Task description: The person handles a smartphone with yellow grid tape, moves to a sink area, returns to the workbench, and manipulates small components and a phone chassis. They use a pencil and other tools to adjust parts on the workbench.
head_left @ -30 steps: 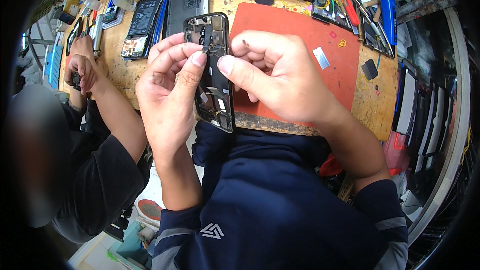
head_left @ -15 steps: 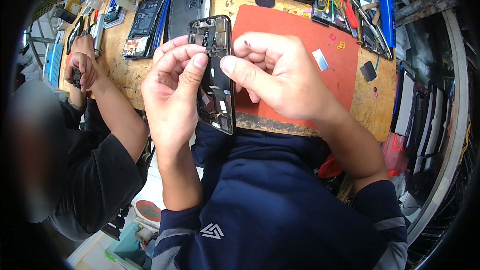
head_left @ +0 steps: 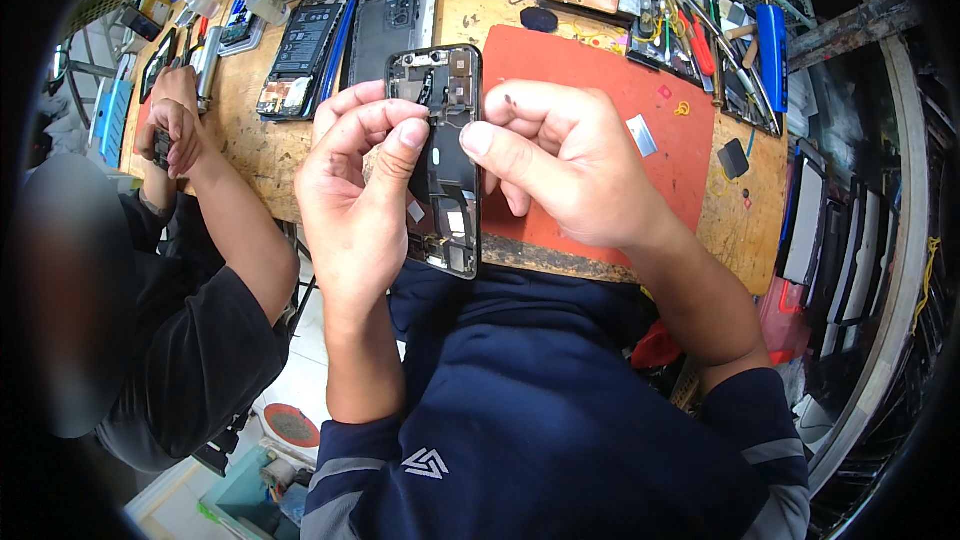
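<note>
An opened smartphone housing (head_left: 455, 180), dark with its inner parts showing, is held upright above the bench's front edge. My left hand (head_left: 350, 190) is closed at its left side, thumb and forefinger pinched together over the upper inside. Whatever small piece lies between those fingertips is too small to make out. On the opposite side my right hand (head_left: 580, 160) grips the housing's edge, thumb in front and fingers curled behind. Beneath and to the right lies an orange-red work mat (head_left: 600, 70) with a small silver-white plate (head_left: 641, 136) on it.
Left of the mat lie an opened phone with a black battery (head_left: 303, 45) and a dark back cover (head_left: 380, 35). Screwdrivers and red-handled pliers (head_left: 698, 45) crowd the right rear beside a blue tool (head_left: 771, 55). A co-worker's arm (head_left: 235, 200) rests at the far left.
The housing has turned slightly, its inside facing me more squarely. Both hands stay on it, with little change in grip. The whole view has shifted a little.
</note>
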The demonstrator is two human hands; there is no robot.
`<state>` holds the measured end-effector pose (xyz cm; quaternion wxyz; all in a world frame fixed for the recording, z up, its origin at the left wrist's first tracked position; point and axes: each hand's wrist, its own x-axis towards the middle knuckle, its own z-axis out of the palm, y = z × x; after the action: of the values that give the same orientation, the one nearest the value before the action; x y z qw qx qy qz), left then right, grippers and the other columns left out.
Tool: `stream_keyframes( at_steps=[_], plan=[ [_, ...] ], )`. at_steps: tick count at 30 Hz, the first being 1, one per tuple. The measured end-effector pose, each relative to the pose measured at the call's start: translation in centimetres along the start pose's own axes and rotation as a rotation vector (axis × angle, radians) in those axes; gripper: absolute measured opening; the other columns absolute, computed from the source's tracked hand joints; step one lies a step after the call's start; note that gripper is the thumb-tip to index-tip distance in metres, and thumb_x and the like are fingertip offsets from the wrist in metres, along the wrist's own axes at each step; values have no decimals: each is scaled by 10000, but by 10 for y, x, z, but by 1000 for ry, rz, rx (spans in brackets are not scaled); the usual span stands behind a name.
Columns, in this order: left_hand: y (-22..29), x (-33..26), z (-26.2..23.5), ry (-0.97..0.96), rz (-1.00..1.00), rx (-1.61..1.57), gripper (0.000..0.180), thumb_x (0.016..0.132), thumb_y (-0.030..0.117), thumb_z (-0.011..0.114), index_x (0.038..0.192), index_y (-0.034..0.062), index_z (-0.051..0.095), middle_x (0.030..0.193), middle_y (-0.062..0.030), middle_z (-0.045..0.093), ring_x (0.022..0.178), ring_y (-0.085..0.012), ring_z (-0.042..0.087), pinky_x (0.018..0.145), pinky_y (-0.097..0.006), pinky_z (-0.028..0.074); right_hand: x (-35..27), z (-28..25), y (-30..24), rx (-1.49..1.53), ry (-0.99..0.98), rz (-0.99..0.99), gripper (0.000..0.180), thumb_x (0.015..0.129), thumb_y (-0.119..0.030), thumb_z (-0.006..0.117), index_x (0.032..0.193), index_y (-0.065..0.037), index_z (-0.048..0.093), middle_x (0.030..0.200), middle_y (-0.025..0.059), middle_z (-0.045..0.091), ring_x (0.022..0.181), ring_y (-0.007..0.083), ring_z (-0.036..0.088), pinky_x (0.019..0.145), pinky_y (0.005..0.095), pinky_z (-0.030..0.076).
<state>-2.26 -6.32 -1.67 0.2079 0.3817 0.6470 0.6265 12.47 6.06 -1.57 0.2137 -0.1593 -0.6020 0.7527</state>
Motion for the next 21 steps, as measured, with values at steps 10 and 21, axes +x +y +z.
stream_keyframes(
  at_steps=[10,21],
  plan=[
    [0,-2,3,16,-68,-164,160,937,50,736,1066,4,653,1193,-73,573,976,-92,580,845,-230,477,0,0,-2,79,-15,36,196,1011,-155,645,911,13,655,751,28,647,546,50,557,495,199,441],
    [5,-2,1,-23,-182,-287,159,945,30,724,1082,10,646,1139,-24,607,907,-57,598,777,-202,503,-1,1,-2,103,-16,31,179,1004,-141,647,914,13,649,734,15,639,547,41,538,485,208,413]
  ],
)
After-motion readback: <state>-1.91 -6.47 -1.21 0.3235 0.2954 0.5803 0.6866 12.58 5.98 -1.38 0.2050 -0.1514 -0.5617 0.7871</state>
